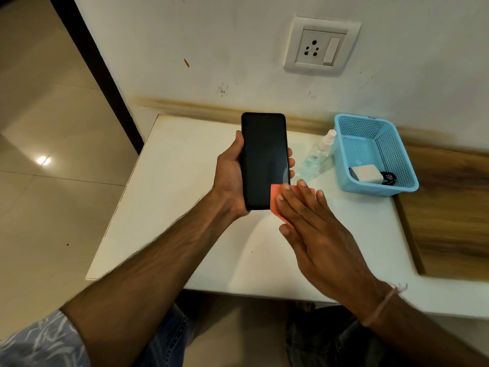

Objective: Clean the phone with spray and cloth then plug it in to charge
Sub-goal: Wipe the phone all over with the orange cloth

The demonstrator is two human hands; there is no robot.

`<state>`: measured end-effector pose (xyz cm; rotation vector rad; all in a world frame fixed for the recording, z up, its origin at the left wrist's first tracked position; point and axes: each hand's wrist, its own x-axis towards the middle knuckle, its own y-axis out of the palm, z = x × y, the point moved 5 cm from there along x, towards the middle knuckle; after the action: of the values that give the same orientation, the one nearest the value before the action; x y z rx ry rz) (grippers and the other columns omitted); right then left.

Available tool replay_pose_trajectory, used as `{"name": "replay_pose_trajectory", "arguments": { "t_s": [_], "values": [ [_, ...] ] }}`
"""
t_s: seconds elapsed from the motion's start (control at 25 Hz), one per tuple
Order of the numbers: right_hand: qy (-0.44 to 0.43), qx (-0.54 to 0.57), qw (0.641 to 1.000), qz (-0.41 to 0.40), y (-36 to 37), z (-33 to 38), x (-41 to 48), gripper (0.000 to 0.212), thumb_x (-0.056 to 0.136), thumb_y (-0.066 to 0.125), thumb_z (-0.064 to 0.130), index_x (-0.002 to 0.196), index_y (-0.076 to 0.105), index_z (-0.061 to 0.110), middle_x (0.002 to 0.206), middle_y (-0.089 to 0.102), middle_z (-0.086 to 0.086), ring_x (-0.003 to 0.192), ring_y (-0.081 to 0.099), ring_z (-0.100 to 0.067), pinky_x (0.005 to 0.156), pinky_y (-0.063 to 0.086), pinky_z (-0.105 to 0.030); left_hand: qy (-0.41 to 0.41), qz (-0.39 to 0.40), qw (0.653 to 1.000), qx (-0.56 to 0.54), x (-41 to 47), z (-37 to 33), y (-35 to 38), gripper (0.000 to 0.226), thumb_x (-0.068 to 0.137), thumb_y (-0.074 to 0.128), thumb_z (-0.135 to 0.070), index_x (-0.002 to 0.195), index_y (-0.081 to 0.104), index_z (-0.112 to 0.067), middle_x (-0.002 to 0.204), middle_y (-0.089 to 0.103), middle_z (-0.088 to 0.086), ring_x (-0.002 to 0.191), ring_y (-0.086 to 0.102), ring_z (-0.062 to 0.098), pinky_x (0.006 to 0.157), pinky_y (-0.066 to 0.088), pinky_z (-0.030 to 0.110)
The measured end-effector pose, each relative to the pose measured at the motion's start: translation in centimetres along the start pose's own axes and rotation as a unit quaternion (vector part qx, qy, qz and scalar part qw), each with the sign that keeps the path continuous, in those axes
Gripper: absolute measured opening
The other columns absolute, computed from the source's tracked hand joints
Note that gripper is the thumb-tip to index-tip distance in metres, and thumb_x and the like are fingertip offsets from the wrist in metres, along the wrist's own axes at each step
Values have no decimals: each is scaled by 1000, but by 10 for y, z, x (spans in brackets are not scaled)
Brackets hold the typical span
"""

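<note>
The left hand (230,176) held the smartphone (264,160) above the white table (185,207), thumb curled along its left edge and fingertips wrapping the right edge, so the grip was a firm clasp across the phone's width. The phone stood with its long axis running away from the person toward the wall, dark screen facing up at the camera. The right hand (317,229) lay flat, fingers straight and close together, pressing an orange cloth (274,193) against the screen's lower right corner; only small parts of the cloth showed from under the fingers, and whether the thumb pinched it from below could not be told. From that corner nearly the whole screen stretched up and to the left of the cloth, so the wipe would likely need to travel along the long axis toward the top edge, with the left hand bracing against the push. The clear spray bottle (318,154) rested on the table just right of the phone, touching or almost touching the blue plastic basket (391,144). Inside the basket sat a white charger adapter (366,173) with a black cable (389,178) beside it, nearer the right hand than the left. The wall socket (315,47) was above the table, with nothing plugged in.
</note>
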<state>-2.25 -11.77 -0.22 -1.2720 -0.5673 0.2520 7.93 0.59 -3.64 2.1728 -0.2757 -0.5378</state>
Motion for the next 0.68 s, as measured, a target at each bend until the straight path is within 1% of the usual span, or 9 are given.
{"name": "replay_pose_trajectory", "arguments": {
  "t_s": [0.12, 0.24, 0.36, 0.44, 0.56, 0.68],
  "values": [
    [12, 4, 1000, -4, -5, -10, 31, 48, 103, 32, 31, 146, 39, 10, 155, 31, -5, 148, 18, -23, 120, 18, -46, -6, -8, 1000, 5, 1, -2, -3, 80, 98, 32, -67, 138, 57, -3, 127, 63, 21, 106, 63, 33, 94, 52, 42],
    [33, -9, 999, 5, -8, -24, 71, 48, 104, 30, 31, 150, 31, 14, 158, 25, -3, 149, 11, -23, 122, 9, -45, -13, -45, 999, 23, 3, 3, -9, 71, 97, 38, -66, 132, 65, -12, 129, 67, 15, 107, 67, 31, 95, 53, 44],
    [67, -13, 998, 17, -9, -40, 111, 51, 105, 24, 37, 153, 21, 20, 161, 18, 2, 150, 3, -18, 122, -1, -39, 4, -58, 998, 9, 3, 4, -10, 61, 98, 41, -62, 120, 73, -15, 111, 74, 12, 94, 72, 28, 85, 58, 42],
    [79, -12, 997, 20, -8, -45, 128, 52, 105, 22, 38, 154, 17, 20, 161, 16, 1, 150, 3, -19, 122, -3, -38, 10, -65, 998, 4, 3, 4, -10, 58, 98, 43, -61, 118, 73, -16, 107, 74, 11, 90, 72, 28, 85, 57, 41],
    [81, -3, 997, 15, -4, -44, 130, 52, 105, 24, 36, 154, 16, 18, 162, 13, -2, 150, 2, -20, 121, -3, -36, 7, -66, 998, 11, 3, 4, -11, 58, 98, 42, -61, 121, 72, -17, 109, 74, 11, 93, 71, 28, 87, 57, 41],
    [63, 19, 998, 20, 0, -34, 107, 53, 105, 24, 36, 154, 14, 19, 162, 9, 0, 150, -1, -17, 121, -5, -32, -12, -62, 998, 26, 2, 4, -11, 64, 98, 37, -65, 121, 73, -17, 115, 73, 14, 101, 71, 31, 93, 55, 47]
  ]
}}
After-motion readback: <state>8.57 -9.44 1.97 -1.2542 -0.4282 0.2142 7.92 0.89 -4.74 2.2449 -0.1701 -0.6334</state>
